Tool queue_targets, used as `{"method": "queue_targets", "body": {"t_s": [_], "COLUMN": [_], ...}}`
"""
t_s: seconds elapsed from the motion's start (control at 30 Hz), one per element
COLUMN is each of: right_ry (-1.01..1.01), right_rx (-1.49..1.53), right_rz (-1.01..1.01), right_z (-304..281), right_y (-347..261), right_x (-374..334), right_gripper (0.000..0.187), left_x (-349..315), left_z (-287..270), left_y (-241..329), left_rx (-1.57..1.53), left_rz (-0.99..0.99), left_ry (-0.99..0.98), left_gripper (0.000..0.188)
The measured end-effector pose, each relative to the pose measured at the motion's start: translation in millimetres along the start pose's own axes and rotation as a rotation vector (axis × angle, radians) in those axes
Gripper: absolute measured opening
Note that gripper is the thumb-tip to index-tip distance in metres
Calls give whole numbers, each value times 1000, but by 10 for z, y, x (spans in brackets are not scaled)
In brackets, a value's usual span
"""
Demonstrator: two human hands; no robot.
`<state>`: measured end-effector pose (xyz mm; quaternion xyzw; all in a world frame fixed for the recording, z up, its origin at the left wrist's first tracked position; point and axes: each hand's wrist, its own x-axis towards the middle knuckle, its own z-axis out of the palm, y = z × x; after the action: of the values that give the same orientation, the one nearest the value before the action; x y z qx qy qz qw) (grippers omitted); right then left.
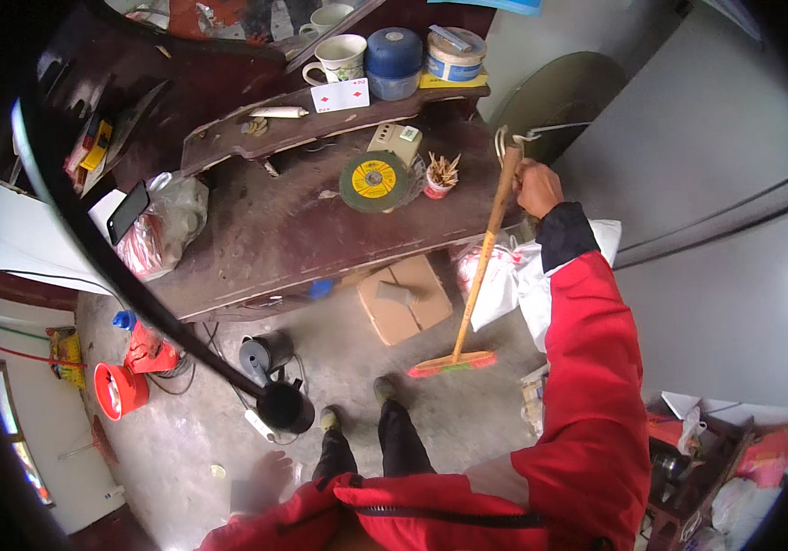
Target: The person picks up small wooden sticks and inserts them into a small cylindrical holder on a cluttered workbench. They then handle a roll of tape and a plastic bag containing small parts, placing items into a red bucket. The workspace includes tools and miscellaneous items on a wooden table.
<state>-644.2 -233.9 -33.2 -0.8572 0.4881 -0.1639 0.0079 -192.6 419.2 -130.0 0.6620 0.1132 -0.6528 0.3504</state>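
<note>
While the person stands on the grey concrete floor (467,413), several things near the feet could make trouble. At the lower left of the frame a round red plastic bucket (120,389) sits beside loose black and white cables (194,367), and close to them, toward the middle, a dark cylindrical pot (285,407) stands just in front of the shoes. I judge that a step forward or a wide sweep could catch the cables or knock over the pot.

The left hand (265,479) hangs low at the lower middle-left, blurred; it seems empty and loose, but I cannot tell this with certainty.

Above the middle, the dark brown wooden worktop (265,239) carries a round green and yellow grinding disc (374,180) and a small red cup with wooden sticks (438,176), both near its right end. A flat brown cardboard box (405,298) lies on the floor below.

Right of the middle, the long broom with a light wooden handle and a red bristle head (478,275) stands almost upright, its head resting on the floor between the box and the white plastic bags (513,280). The right hand (537,188), in a red jacket sleeve, is clenched around the top of the handle. If the handle swings left, it may hit the small cup or the disc off the worktop; if the head drags right, it may catch the bags.
</note>
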Motion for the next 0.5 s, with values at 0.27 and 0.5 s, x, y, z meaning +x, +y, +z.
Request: {"method": "queue_targets", "body": {"t_s": [0.27, 0.5], "right_ry": [62, 180], "right_rx": [348, 368], "right_rz": [-221, -153], "right_z": [593, 424], "right_y": [278, 110], "right_x": [262, 126], "right_gripper": [36, 33], "left_x": [281, 63], "left_z": [-600, -40], "left_y": [-232, 0], "left_rx": [-374, -78], "left_rz": [-30, -39], "left_ry": [-431, 81], "left_gripper": [42, 40]}}
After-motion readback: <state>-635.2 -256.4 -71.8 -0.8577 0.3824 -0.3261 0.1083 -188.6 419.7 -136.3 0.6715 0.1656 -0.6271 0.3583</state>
